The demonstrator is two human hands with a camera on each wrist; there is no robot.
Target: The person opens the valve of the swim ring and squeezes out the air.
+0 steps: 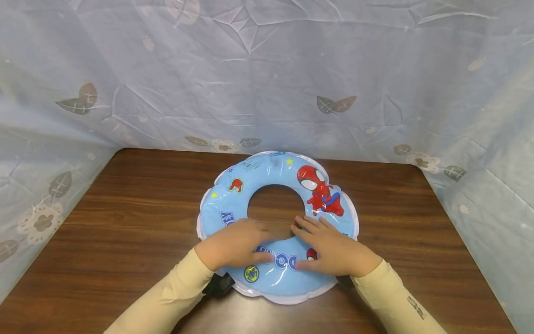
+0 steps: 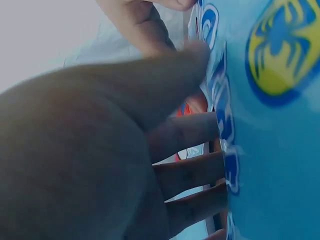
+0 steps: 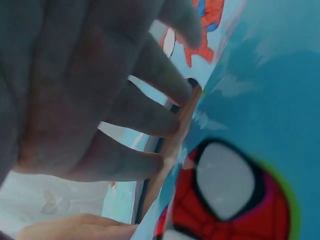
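Note:
A light blue inflated swim ring (image 1: 260, 171) lies flat on the wooden table, printed with a red cartoon figure, yellow stars and blue letters. My left hand (image 1: 238, 243) rests on its near left part, thumb toward the lettering and fingers reaching the inner hole. On the near right part lies my right hand (image 1: 333, 253), its fingers spread toward the hole's edge. The left wrist view shows the left thumb and fingers against the ring's surface (image 2: 280, 160), beside a yellow spider badge. In the right wrist view, loosely extended fingers (image 3: 135, 160) are near the inner rim.
The brown table (image 1: 125, 218) extends around the ring on all sides. A pale curtain (image 1: 267, 79) with leaf and flower prints hangs behind the table and along both sides. Dark wrist straps (image 1: 219, 284) sit beneath the cream sleeves (image 1: 175, 290).

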